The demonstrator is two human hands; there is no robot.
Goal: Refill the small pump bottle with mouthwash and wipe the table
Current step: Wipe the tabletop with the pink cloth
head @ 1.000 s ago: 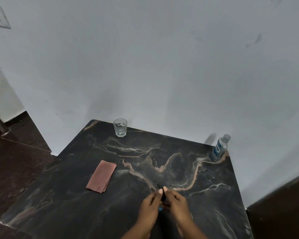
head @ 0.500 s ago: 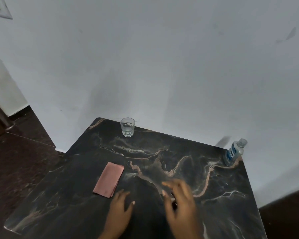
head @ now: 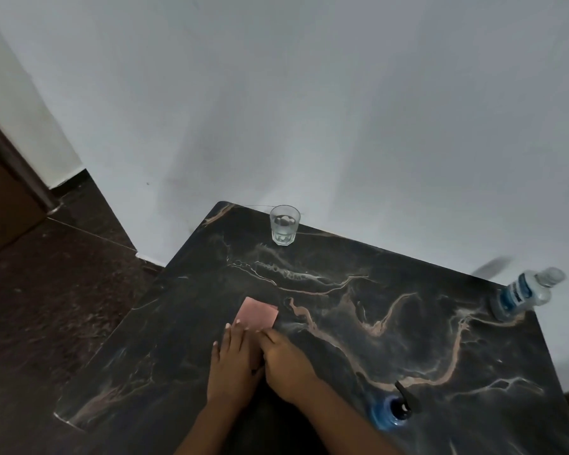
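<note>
Dark marbled desk (head: 391,323) against a pale wall, seen from above. Far rim: a glass (head: 284,224) w/ clear liquid. Far right corner: the mouthwash (head: 523,295), capped, well apart from both hands. Near right edge: the pump bottle (head: 395,409), blue, black pump on top, just right of the right forearm. Centre: a pink cloth (head: 260,314), flat, long axis running away from the viewer toward the glass; only its far part shows past the fingers. Left hand (head: 235,359) lies flat on the cloth's near part, grip open, fingers straight. Right hand (head: 284,362) sits beside it, touching it, fingers at the cloth's near right edge; pinching or just pressing, can't tell. Both hands equally near the cloth, so the wipe looks like the step in hand.
</note>
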